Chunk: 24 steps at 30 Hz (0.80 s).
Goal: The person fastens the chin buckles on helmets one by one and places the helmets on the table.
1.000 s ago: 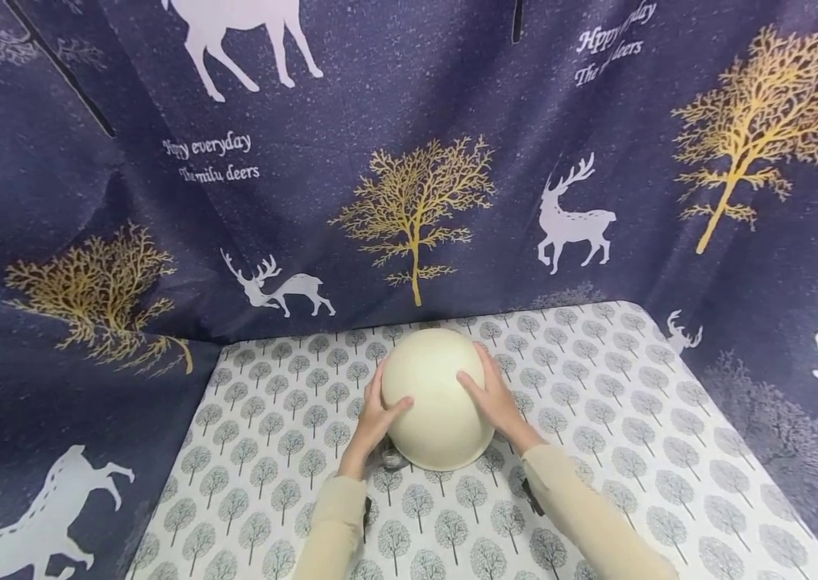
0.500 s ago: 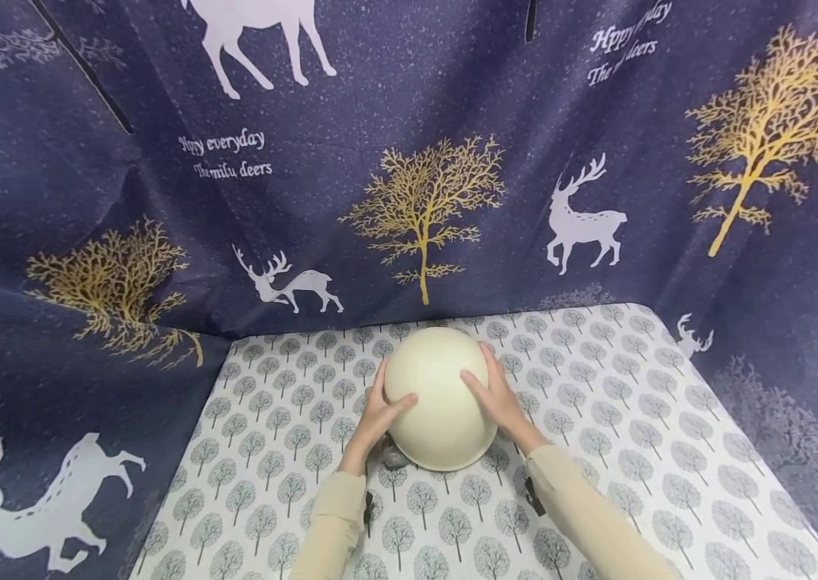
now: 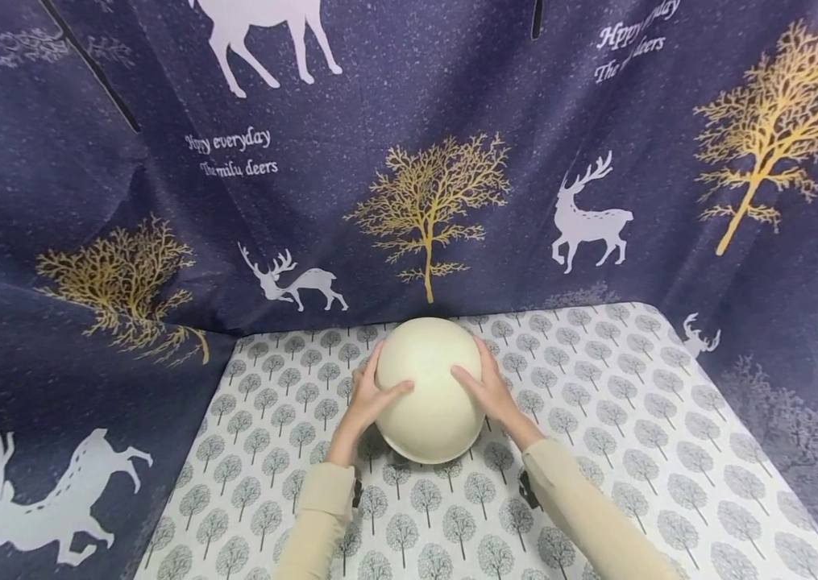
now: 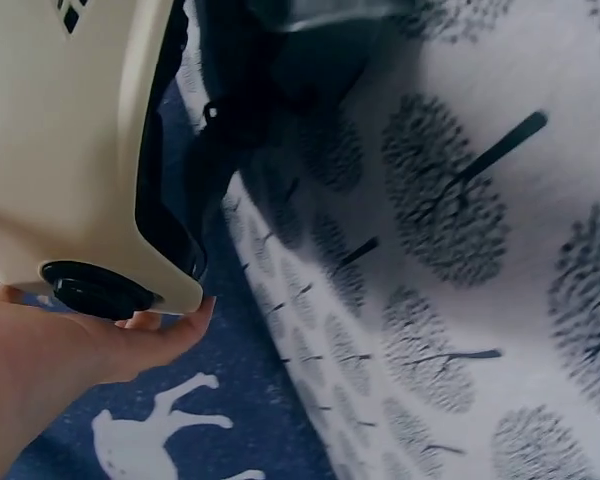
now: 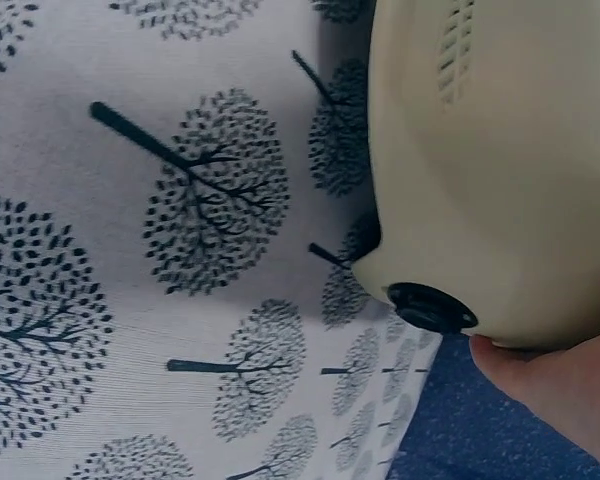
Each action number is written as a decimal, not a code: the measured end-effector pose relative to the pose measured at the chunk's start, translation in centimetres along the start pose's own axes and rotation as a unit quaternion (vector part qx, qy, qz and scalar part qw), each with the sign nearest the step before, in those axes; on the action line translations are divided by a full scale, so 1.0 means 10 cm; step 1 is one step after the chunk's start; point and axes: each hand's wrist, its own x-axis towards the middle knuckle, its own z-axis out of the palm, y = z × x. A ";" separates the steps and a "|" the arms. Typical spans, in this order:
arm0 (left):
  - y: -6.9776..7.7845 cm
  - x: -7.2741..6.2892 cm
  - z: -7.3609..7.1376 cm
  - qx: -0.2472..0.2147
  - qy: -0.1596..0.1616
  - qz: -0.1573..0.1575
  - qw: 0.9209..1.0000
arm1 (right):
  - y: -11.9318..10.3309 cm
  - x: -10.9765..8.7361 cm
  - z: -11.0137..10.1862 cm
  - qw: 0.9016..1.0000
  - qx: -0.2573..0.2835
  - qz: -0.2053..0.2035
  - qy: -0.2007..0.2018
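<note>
A smooth cream helmet (image 3: 429,391) is held between both hands, its rounded crown facing up in the head view. My left hand (image 3: 367,400) grips its left side, thumb over the shell and fingers along the edge. My right hand (image 3: 492,395) grips the opposite side the same way. The left wrist view shows a black round side knob (image 4: 95,290), dark lining and a strap (image 4: 215,150) under the shell, with a see-through piece (image 4: 325,12) above. Another black knob (image 5: 432,307) and slotted vents (image 5: 457,50) appear in the right wrist view.
The helmet is over a table covered in white cloth (image 3: 597,451) printed with grey trees. Dark blue curtains (image 3: 292,201) with white deer and gold trees hang behind the table and along both sides.
The helmet has moved slightly left and up in both hands. The see-through piece seen by the left wrist earlier is now hidden in the head view. The head view has shifted a little.
</note>
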 end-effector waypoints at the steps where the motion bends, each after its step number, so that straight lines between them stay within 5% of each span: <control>1: 0.02 0.00 -0.01 0.006 0.002 0.003 1.000 | -0.02 0.00 0.00 1.000 0.001 0.001 0.000; 15: 0.33 -0.02 -0.10 0.088 0.025 0.041 0.995 | -0.13 0.07 -0.06 0.999 0.019 -0.037 0.002; 24: 0.44 -0.05 -0.11 0.122 0.026 0.057 0.991 | -0.22 0.05 -0.10 1.000 0.011 -0.025 -0.001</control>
